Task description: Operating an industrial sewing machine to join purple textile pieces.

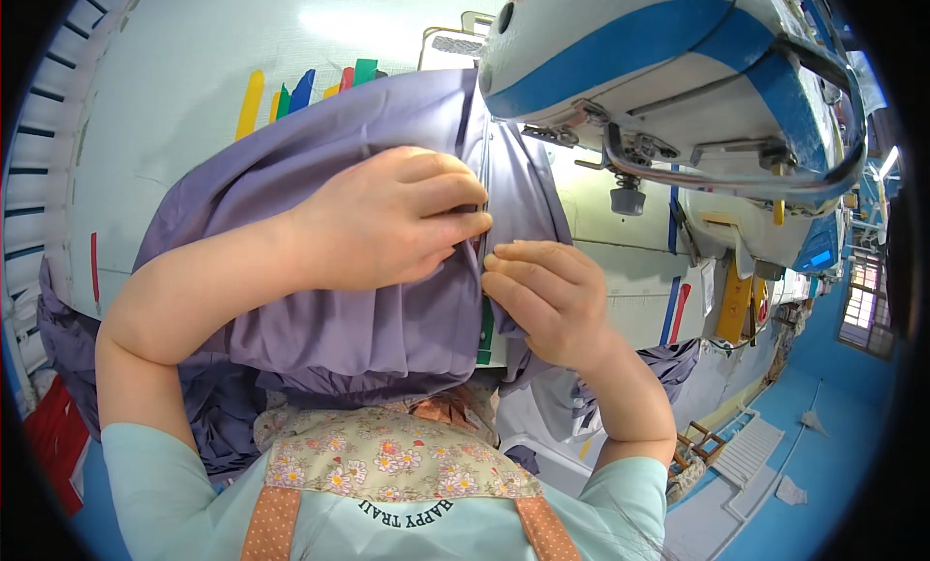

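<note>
A large piece of purple fabric (329, 319) drapes over the table and hangs off its near edge toward my lap. My left hand (402, 217) lies over the cloth with its fingers curled and pinched at a fold near the middle. Just right of it and slightly nearer, my right hand (547, 295) pinches the edge of the same fabric between thumb and fingers. A narrow gap or seam line runs between the two hands, up toward the sewing machine (620, 67). The machine's white and blue head stands right above the cloth's far end; its needle area is partly hidden.
Coloured tape strips, such as a yellow one (250, 106), mark the white table (174, 106) beyond the fabric. A metal thread-guard bar (736, 185) curves below the machine head. More dark purple cloth (218, 401) hangs at the lower left. A white slatted rack (748, 451) stands at the right.
</note>
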Demonstrator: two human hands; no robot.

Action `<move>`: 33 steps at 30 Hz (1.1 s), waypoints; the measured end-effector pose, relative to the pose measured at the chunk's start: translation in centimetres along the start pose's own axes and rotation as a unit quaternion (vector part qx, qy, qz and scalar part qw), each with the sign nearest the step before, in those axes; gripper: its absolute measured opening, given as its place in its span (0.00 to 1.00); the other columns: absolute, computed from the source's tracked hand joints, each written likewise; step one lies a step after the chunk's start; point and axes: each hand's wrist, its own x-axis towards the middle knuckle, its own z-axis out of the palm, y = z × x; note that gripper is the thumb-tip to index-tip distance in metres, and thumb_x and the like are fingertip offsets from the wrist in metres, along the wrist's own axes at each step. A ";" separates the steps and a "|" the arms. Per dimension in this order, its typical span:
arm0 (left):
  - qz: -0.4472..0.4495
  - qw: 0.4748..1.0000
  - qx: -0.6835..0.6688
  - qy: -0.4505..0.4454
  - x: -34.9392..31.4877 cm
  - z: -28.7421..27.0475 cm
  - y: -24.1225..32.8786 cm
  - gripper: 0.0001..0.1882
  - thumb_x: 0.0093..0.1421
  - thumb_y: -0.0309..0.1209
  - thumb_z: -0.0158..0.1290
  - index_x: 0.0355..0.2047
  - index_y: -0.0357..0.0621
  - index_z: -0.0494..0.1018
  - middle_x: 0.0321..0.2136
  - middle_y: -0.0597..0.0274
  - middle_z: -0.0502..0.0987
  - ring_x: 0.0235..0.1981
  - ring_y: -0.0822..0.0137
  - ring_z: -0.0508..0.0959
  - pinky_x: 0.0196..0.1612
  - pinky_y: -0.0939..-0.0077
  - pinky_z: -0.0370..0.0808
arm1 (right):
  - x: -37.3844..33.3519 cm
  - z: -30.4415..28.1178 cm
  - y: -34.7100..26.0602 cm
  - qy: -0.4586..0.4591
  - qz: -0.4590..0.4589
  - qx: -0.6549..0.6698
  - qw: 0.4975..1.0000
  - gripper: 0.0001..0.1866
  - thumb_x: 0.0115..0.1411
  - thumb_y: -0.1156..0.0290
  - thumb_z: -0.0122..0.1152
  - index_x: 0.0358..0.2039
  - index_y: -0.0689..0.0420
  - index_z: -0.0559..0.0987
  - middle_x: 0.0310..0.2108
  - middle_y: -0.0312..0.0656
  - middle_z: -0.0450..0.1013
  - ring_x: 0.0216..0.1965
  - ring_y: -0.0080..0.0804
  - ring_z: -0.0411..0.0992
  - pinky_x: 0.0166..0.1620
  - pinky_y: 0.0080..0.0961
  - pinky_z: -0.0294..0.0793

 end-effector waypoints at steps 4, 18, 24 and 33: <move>0.007 1.000 -0.002 0.016 0.6 -0.3 -1.8 0.25 0.47 0.26 0.61 0.49 0.48 0.77 0.48 0.64 0.73 0.52 0.60 0.75 0.56 0.62 0.74 | 0.6 0.3 1.6 0.000 -0.003 -0.015 1.000 0.12 0.45 0.70 0.61 0.33 0.56 0.81 0.36 0.37 0.79 0.42 0.36 0.79 0.43 0.32 0.81; 0.025 0.999 -0.024 0.033 -0.7 0.1 0.3 0.16 0.48 0.24 0.62 0.40 0.44 0.80 0.46 0.60 0.77 0.51 0.57 0.77 0.54 0.61 0.76 | 0.3 0.7 1.6 0.016 -0.003 -0.006 1.000 0.13 0.46 0.72 0.62 0.34 0.58 0.82 0.38 0.40 0.79 0.43 0.38 0.79 0.43 0.32 0.82; 0.028 0.999 -0.031 0.032 -0.7 0.1 0.3 0.17 0.48 0.24 0.62 0.41 0.45 0.81 0.46 0.60 0.76 0.50 0.57 0.77 0.54 0.62 0.76 | 0.6 0.5 1.1 0.006 -0.013 -0.019 1.000 0.13 0.47 0.72 0.64 0.35 0.58 0.81 0.38 0.39 0.78 0.44 0.38 0.79 0.43 0.33 0.82; 0.039 0.998 -0.048 0.014 0.0 -0.1 -0.8 0.16 0.50 0.23 0.61 0.41 0.46 0.81 0.45 0.62 0.76 0.49 0.59 0.78 0.54 0.62 0.77 | 1.1 0.5 1.9 -0.004 -0.022 -0.025 0.999 0.12 0.47 0.71 0.65 0.35 0.57 0.80 0.39 0.39 0.78 0.43 0.37 0.78 0.42 0.33 0.82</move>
